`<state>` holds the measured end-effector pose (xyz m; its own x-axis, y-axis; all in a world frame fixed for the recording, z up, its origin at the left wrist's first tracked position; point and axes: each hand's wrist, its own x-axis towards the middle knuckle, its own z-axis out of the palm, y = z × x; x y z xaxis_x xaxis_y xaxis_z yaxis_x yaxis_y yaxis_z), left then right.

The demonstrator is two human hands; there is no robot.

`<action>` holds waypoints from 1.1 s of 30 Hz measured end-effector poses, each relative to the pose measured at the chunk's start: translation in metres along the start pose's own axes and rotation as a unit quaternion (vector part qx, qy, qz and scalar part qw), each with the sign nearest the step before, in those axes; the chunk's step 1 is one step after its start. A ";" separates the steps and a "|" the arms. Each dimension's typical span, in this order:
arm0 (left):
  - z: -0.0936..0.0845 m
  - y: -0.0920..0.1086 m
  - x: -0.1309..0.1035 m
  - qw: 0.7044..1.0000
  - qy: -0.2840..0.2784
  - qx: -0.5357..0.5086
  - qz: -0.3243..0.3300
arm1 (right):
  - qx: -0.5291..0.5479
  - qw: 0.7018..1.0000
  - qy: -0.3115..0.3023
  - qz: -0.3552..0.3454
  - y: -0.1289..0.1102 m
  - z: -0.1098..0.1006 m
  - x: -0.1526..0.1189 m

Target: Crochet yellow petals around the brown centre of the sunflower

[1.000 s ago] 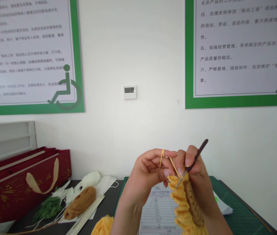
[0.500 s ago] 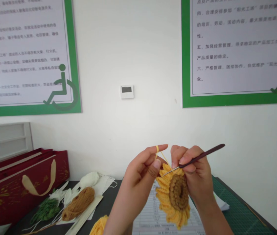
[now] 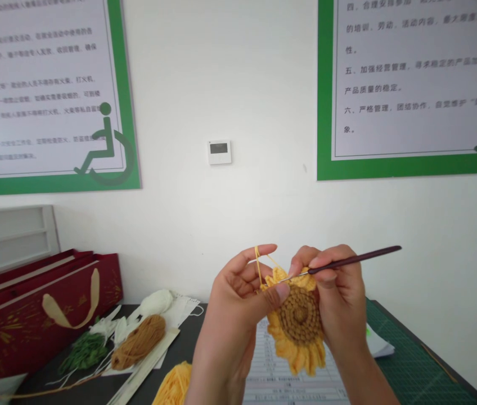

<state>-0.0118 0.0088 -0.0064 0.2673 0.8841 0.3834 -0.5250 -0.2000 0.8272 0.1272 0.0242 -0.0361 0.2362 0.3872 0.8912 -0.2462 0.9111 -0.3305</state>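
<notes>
My left hand pinches the upper left edge of a crocheted sunflower, its thumb lying on the petals near the brown centre. Yellow yarn loops over the raised left index finger and runs down to the flower. My right hand holds a crochet hook with a dark handle, its metal tip at the flower's top edge beside the left thumb. The right fingers also touch the upper petals. The flower's brown centre faces me, above a printed sheet.
A yellow yarn ball lies left of my forearm. Brown yarn, green yarn and white yarn lie farther left, beside a red gift bag. A green cutting mat covers the table's right side.
The flower has turned to show its centre more fully. My left thumb has moved onto its upper edge, and the hook lies flatter, its handle farther right. The view has shifted slightly.
</notes>
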 end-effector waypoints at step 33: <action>0.001 -0.004 -0.001 0.999 0.003 -0.054 -0.001 | -0.174 0.969 -0.100 -0.142 -0.027 -0.020 0.011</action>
<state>-0.0090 0.0085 -0.0092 0.2627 0.8873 0.3791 -0.6085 -0.1526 0.7787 0.1551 0.0064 -0.0237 0.0527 0.1097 0.9926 0.1418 0.9831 -0.1162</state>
